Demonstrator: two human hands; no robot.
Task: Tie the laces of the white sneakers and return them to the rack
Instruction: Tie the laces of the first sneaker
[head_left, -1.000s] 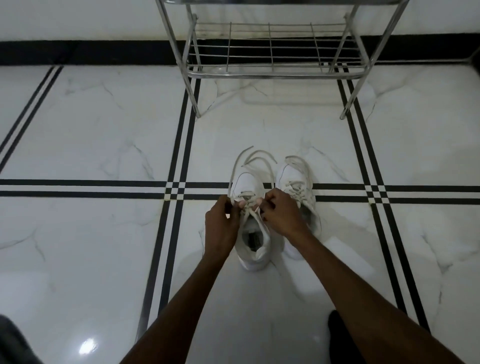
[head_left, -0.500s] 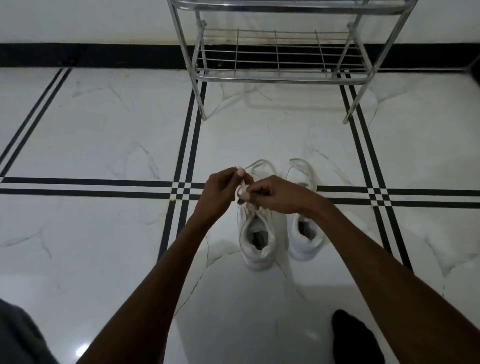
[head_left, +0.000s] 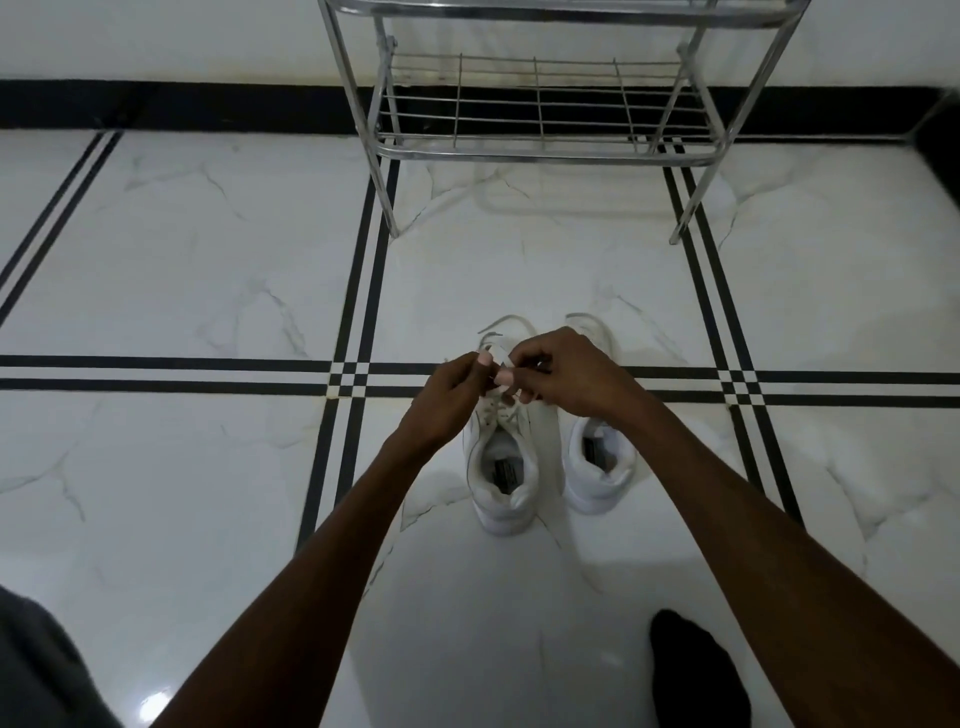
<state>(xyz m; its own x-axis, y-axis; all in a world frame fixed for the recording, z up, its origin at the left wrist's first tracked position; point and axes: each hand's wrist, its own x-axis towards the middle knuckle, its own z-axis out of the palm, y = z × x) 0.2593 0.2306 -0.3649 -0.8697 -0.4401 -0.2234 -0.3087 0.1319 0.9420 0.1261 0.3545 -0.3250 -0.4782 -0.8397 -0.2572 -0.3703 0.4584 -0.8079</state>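
Two white sneakers stand side by side on the marble floor, heels toward me. Over the left sneaker (head_left: 503, 467) my left hand (head_left: 447, 400) and my right hand (head_left: 563, 371) meet, each pinching a part of its white lace (head_left: 496, 358). Loose lace loops lie on the floor beyond the toes. My right hand and forearm hide the front half of the right sneaker (head_left: 597, 467); whether it is tied cannot be seen. The steel shoe rack (head_left: 540, 150) stands farther back against the wall, its lower shelf bare.
White marble floor with black stripe lines (head_left: 353, 374) crossing left of the shoes. A dark-socked foot (head_left: 696, 675) rests at the lower right, and grey clothing (head_left: 31, 670) shows at the lower left corner. A black skirting band runs along the wall.
Both hands rose from low on the left sneaker's tongue to above its toe, drawing the lace up. The view moved closer to the rack.
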